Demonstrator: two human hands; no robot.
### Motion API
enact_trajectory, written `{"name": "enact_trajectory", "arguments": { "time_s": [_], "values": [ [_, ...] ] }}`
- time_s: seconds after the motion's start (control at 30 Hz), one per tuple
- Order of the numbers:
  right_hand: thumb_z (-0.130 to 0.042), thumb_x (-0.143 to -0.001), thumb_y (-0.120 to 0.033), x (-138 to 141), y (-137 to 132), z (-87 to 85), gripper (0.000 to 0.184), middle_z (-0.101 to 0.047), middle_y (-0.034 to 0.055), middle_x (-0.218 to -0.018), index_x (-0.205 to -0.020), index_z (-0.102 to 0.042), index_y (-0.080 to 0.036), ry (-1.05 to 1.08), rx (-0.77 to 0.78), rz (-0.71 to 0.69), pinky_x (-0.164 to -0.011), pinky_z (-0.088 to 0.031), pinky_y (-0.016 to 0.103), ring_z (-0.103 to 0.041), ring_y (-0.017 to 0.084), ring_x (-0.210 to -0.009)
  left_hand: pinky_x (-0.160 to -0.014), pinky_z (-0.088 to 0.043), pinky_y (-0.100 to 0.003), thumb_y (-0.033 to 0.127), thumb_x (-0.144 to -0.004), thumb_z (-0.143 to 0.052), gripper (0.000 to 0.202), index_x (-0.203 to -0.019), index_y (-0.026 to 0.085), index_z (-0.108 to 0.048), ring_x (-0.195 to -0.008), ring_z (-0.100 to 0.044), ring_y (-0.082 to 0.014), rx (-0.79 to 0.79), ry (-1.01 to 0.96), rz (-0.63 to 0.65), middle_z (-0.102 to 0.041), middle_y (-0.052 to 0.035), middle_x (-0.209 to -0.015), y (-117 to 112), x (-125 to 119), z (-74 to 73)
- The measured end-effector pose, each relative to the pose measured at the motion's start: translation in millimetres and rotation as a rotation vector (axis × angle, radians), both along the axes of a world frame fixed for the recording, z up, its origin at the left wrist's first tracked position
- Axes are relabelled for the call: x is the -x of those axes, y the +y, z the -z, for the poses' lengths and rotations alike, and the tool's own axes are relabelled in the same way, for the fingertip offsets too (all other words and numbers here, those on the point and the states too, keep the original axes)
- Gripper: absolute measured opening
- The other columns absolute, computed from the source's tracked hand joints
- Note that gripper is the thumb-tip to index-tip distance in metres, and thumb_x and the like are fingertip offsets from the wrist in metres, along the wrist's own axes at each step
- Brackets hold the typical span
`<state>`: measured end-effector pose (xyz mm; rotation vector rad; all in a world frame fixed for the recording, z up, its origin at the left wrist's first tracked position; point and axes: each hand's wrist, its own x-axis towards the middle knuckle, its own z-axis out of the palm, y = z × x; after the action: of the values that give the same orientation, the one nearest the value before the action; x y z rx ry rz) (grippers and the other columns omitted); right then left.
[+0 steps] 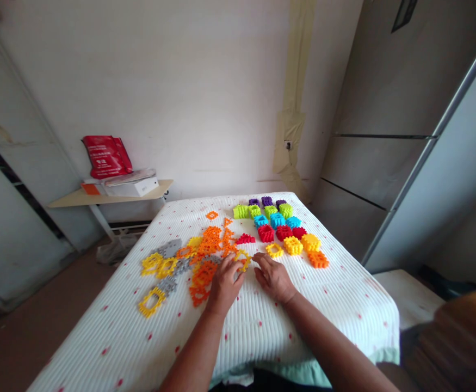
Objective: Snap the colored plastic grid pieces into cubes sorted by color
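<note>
My left hand [225, 280] pinches a yellow toothed plastic frame piece [243, 260] between thumb and fingers, just right of the loose pile. My right hand [274, 276] is close beside that piece, fingers bent and a little apart, with nothing visible in it. A pile of orange interlocking pieces [211, 239] lies to the left, mixed with yellow pieces [151, 302] and grey pieces [170, 249]. Past my right hand stand groups sorted by colour: a yellow frame [274, 250], yellow stacks [293, 246], an orange stack [318, 259] and red stacks [266, 234].
Blue stacks [277, 220], green stacks [241, 211] and purple stacks [266, 201] stand farther back on the white dotted cloth [323, 321]. A side table [72, 199] with a red bag [106, 157] is at left. A tall fridge [376, 130] borders the right.
</note>
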<state>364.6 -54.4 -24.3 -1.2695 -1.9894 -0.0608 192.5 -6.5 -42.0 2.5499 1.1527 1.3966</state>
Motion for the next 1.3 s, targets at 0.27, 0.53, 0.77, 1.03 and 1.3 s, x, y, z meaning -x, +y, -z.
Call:
{"name": "enact_trajectory", "arguments": {
  "time_s": [0.27, 0.53, 0.77, 1.03, 1.3],
  "values": [
    [-0.044, -0.081, -0.019, 0, -4, -2.8, 0.034, -0.06, 0.0062, -0.104, -0.115, -0.047, -0.018, 0.031, 0.205, 0.054, -0.075, -0.046, 0.024, -0.06, 0.014, -0.083, -0.083, -0.051, -0.033, 0.009, -0.071, -0.057, 0.016, -0.083, 0.02, -0.06, -0.093, -0.059, -0.0178, 0.082, -0.024, 0.062, -0.059, -0.0053, -0.093, -1, 0, -2.1],
    [-0.051, -0.083, -0.04, 1, -6, -7.4, 0.036, -0.056, 0.009, -0.115, -0.113, -0.052, -0.018, 0.016, 0.186, 0.0, -0.072, -0.048, 0.024, -0.059, 0.016, -0.089, -0.079, -0.052, -0.029, 0.01, -0.07, -0.058, 0.017, -0.084, 0.019, -0.062, -0.086, -0.061, -0.0159, 0.082, -0.037, 0.07, -0.061, -0.0047, -0.09, 1, -1, 0.6],
    [-0.052, -0.083, -0.03, -3, -2, -2.1, 0.031, -0.057, 0.0103, -0.117, -0.111, -0.054, -0.017, -0.021, 0.165, 0.038, -0.074, -0.049, 0.024, -0.061, 0.014, -0.089, -0.078, -0.052, -0.027, 0.005, -0.072, -0.052, 0.025, -0.088, 0.019, -0.065, -0.086, -0.062, -0.0152, 0.075, 0.01, 0.11, -0.063, -0.0055, -0.091, 2, 0, 0.7],
    [-0.049, -0.085, -0.032, -2, -4, -2.4, 0.032, -0.057, 0.0113, -0.12, -0.114, -0.055, -0.017, -0.142, 0.12, 0.047, -0.088, -0.046, 0.028, -0.055, 0.017, -0.108, -0.077, -0.052, -0.027, 0.006, -0.076, -0.048, 0.022, -0.079, 0.02, -0.065, -0.082, -0.063, -0.0144, 0.066, -0.034, 0.126, -0.065, -0.0041, -0.084, 1, 2, -3.7],
    [-0.044, -0.089, -0.036, -17, 1, -8.9, 0.031, -0.06, 0.0101, -0.115, -0.111, -0.057, -0.018, -0.121, 0.118, 0.558, -0.071, -0.048, 0.024, -0.062, 0.017, -0.091, -0.077, -0.053, -0.029, 0.007, -0.076, -0.044, 0.03, -0.097, 0.02, -0.06, -0.088, -0.062, -0.0153, 0.093, -0.13, 0.11, -0.064, -0.006, -0.093, 1, 2, -4.3]
  ]
}}
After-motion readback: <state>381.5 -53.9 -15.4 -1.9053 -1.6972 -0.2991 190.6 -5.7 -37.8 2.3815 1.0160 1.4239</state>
